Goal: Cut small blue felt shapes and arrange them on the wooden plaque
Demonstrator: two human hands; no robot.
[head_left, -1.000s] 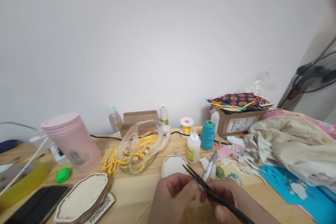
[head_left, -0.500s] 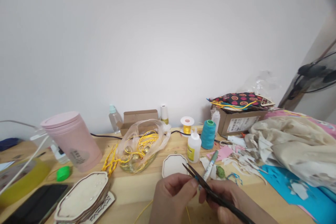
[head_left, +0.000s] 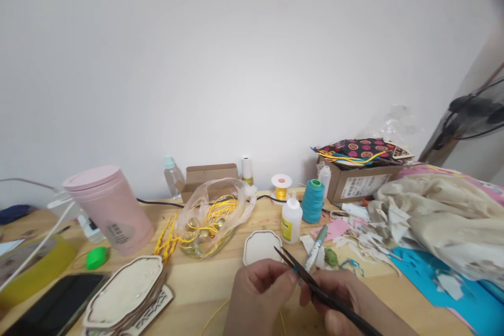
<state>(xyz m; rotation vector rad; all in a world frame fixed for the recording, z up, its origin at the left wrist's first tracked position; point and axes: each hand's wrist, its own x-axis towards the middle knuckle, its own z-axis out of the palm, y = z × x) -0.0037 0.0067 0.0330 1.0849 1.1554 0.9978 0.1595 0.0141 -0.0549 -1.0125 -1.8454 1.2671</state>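
My right hand [head_left: 340,296] is closed around long dark tweezers [head_left: 328,298], whose two thin tips point up and left, slightly apart. Fingers of my left hand [head_left: 263,296] are pinched close beside the tweezers. A speck of blue shows at those fingertips, but most of what they hold is hidden. Lengths of yellow cord [head_left: 216,316] come out below my left hand on both sides. Just beyond the hands a white scallop-edged plaque [head_left: 262,245] lies flat. A marker pen [head_left: 316,248] lies behind the tweezers.
At left are stacked plaques [head_left: 124,291], a phone [head_left: 55,304] and a pink tumbler [head_left: 110,210]. A plastic bag [head_left: 214,215] holds yellow cord. Beyond my hands stand a glue bottle [head_left: 291,220] and teal thread [head_left: 313,202]. Paper scraps and cloth [head_left: 437,215] cover the right side.
Both hands and the tweezers keep nearly the same pose. The view has shifted very slightly; nothing on the table has visibly moved.
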